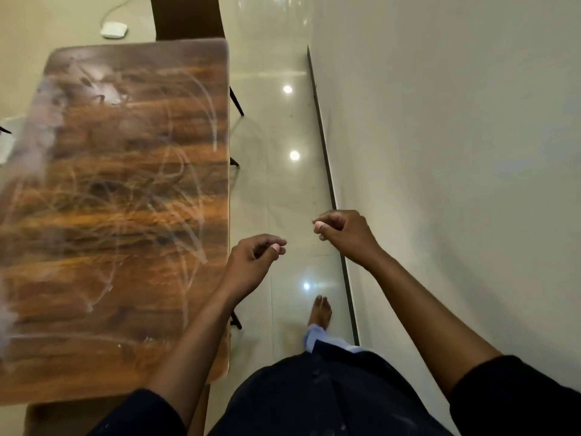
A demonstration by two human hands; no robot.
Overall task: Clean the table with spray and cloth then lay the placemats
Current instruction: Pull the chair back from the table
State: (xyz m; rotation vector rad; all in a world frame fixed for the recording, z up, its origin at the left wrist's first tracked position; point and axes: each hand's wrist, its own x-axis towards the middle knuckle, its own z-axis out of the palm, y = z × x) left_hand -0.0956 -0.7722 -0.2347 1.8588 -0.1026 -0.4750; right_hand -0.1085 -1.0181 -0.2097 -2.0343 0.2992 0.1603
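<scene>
A: We are looking straight down past a dark top (330,401) and dark sleeves (515,401), and one bare foot (320,311) is standing on the glossy floor (279,190) just off the table's right edge.

B: Both arms are reaching forward over that floor. The left hand (251,262) is hanging just beside the table's right edge, near its close corner, with the fingers curling in loosely and the thumb tip meeting them. We are not seeing anything between them.

A: And the right hand (344,232) is hovering further right, over the dark strip (330,184) where the floor is meeting the pale wall (456,152). Its fingers are bunching into a loose fist, holding nothing we can make out.

B: The hands are staying apart, not touching each other or the table.

A: Now the table (125,215) itself: a wood-grain surface filling the left side, and pale curved smears (188,171) are running across it, with hazier patches along the left edge.

B: At the far edge a dark chair (185,17) is tucked against the table. Beyond the far-left corner a small white device (113,29) with a cable is lying on the floor.
</scene>
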